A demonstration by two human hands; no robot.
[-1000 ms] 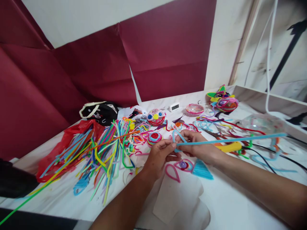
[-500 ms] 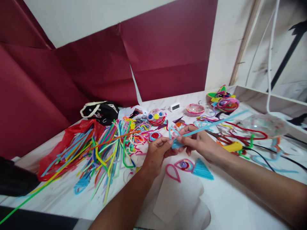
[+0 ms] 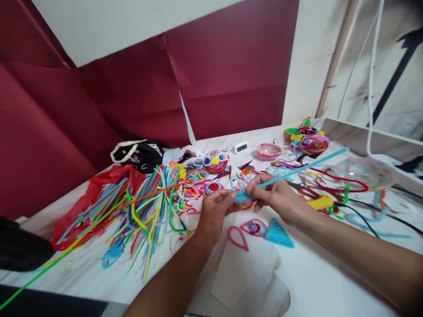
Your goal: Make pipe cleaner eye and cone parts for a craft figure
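Note:
Between my two hands is a light blue pipe cleaner piece [image 3: 243, 197], bent into a small flat shape, with a long straight end slanting up to the right. My left hand [image 3: 214, 207] pinches the left side of it. Thumb and fingers of my right hand [image 3: 269, 193] close on the blue stem at the right. On the table below lie a blue pipe cleaner triangle [image 3: 279, 234], a pink eye shape [image 3: 254, 227] with a purple bead, and a pink teardrop loop [image 3: 238, 238]. My fingers partly hide the bent part.
Many coloured pipe cleaners [image 3: 148, 211] spread at the left beside a red plastic bag [image 3: 62, 229]. Yellow-handled pliers [image 3: 320, 202], black cables and a clear dome [image 3: 363, 173] lie at the right. A small digital clock [image 3: 240, 147] stands behind.
Both hands stay in nearly the same place. The blue piece has turned slightly, its long end now a little further right and straighter.

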